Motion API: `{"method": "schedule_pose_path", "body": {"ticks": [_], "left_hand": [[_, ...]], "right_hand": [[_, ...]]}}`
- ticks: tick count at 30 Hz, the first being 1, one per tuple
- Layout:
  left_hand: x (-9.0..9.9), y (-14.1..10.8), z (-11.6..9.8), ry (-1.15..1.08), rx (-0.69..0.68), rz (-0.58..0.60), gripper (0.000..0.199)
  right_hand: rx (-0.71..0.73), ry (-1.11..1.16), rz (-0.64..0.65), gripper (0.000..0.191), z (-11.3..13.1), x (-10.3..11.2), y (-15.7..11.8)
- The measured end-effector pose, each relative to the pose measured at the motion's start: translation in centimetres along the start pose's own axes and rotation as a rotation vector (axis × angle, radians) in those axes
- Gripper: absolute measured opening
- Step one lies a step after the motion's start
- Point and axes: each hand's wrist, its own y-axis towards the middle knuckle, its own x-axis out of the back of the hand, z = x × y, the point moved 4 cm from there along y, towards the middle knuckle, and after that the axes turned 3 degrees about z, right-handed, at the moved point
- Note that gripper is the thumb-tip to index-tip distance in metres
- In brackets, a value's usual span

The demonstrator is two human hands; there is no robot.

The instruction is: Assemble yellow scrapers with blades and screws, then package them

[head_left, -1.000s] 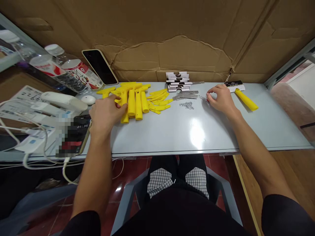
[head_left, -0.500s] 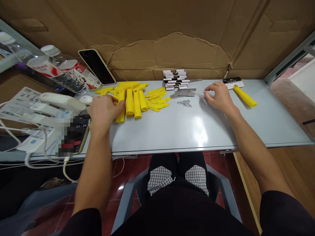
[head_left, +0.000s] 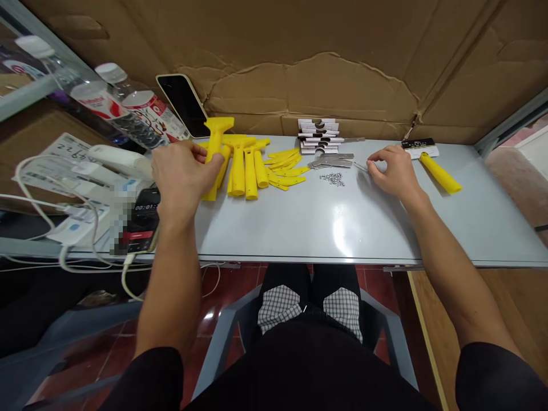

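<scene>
My left hand [head_left: 182, 174] is closed around a yellow scraper handle [head_left: 215, 140], raised at the left side of a group of yellow handles [head_left: 250, 171]. Between the pinched fingers of my right hand [head_left: 391, 170] a thin metal rod [head_left: 361, 166] sticks out to the left; its far end and full shape are not clear. Just left of that rod lie small screws [head_left: 333, 179] in a loose pile, with flat metal blades [head_left: 331, 161] behind them. Flat yellow pieces [head_left: 289, 170] are spread between the handles and the blades.
Card-wrapped blades [head_left: 319, 136] are stacked at the back. A scraper with a yellow handle [head_left: 440, 172] lies at the right. Bottles [head_left: 148, 111], a leaning phone [head_left: 184, 105], a second phone [head_left: 143, 222] and a cabled power strip [head_left: 79, 222] crowd the left. Cardboard [head_left: 265, 51] stands behind.
My left hand has lifted one yellow scraper handle up from the group. My right hand keeps its pinch on the thin rod near the screws. The view has shifted slightly.
</scene>
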Motion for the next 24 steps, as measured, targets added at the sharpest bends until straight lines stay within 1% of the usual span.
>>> {"method": "schedule_pose_path", "body": {"ticks": [1,2,3,4,6,7,11,13,14,16,18,21,24], "left_hand": [[0.8,-0.6,-0.9,0.024,0.059,-0.067,0.018],[1.3,-1.1,-2.2,0.007,0.049,-0.072,0.019],[1.4,-1.7,-3.6,-0.045,0.006,-0.049,0.019],[1.1,-2.3,-4.9,-0.116,-0.039,-0.001,0.019],[0.1,-3.5,-6.9,-0.252,-0.062,0.078,0.031],[-0.7,-4.1,-7.8,-0.271,-0.095,0.126,0.039],[-4.0,-6.3,-10.8,-0.248,-0.251,0.358,0.073],[-5.2,-7.3,-11.8,-0.215,-0.31,0.463,0.084],[-5.7,-7.8,-12.2,-0.196,-0.344,0.505,0.085],[-6.5,-8.7,-12.8,-0.174,-0.422,0.554,0.082],[-7.1,-9.4,-13.0,-0.158,-0.469,0.573,0.074],[-7.7,-10.1,-13.1,-0.134,-0.475,0.568,0.06],[-8.2,-10.4,-13.3,-0.123,-0.476,0.537,0.052]], "right_hand": [[0.003,-0.005,0.002,0.022,0.0,0.0,0.0],[0.007,-0.009,0.0,0.021,-0.1,0.0,-0.1],[0.012,-0.011,-0.003,0.022,-0.1,0.1,-0.1],[0.018,-0.013,-0.009,0.022,-0.1,0.1,-0.1],[0.029,-0.011,-0.025,0.022,-0.1,0.2,-0.1],[0.032,-0.01,-0.034,0.022,0.0,0.2,-0.1],[0.05,0.006,-0.054,0.019,0.6,0.2,-0.1],[0.066,0.019,-0.039,0.018,1.0,0.2,-0.2],[0.074,0.024,-0.024,0.017,1.3,0.2,-0.2],[0.087,0.029,0.002,0.018,1.7,0.1,-0.3],[0.088,0.035,0.006,0.019,2.1,0.1,-0.3],[0.071,0.054,0.01,0.018,2.5,0.2,-0.2],[0.06,0.073,0.03,0.019,2.8,0.3,-0.2]]}}
